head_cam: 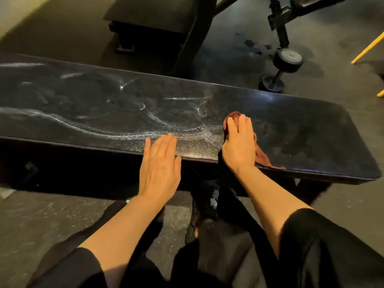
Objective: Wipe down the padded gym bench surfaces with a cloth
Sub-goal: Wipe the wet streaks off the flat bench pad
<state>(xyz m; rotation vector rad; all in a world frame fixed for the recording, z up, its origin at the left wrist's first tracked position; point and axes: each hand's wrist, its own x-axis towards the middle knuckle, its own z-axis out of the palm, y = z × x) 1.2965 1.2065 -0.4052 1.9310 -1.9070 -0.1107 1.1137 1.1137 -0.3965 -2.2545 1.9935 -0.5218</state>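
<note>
Black sleeves (324, 246) cover both upper forearms nearest the camera, above black-clad legs. The left hand (160, 163) lies flat with straight fingers on the near edge of the long black padded vinyl bench (301, 129), holding nothing. Just beside it, the right hand (239, 142) presses a crumpled reddish-brown cloth (262, 156) against the pad, its fingers resting on top, the cloth trailing to the near edge. White streaks (83, 125) mark the bench's left part. A black dumbbell (280, 69) rests on the floor beyond.

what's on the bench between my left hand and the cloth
Nothing but bare padding of the bench, streaked white, between the left hand and the cloth, per the head view.
</note>
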